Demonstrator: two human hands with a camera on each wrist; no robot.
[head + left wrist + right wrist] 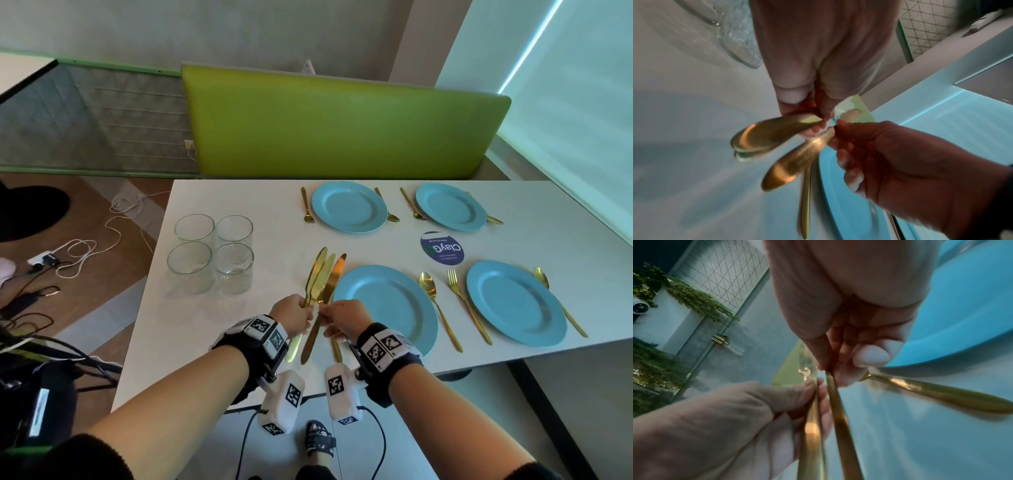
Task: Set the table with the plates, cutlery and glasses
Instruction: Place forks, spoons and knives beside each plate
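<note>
A bundle of knives (320,279) is held over the desk (219,308) in the left hand (293,313); one knife (329,291) is pinched by the right hand (344,317) — stiff, slick metal, best taken at the handle.

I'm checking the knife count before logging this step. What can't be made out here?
- Head view: the knives overlap in the left hand; exact count unclear.
- Head view: the fork beside the near-left plate is hidden by the right hand.
- Wrist views: blurred handles, grip details unclear.
</note>
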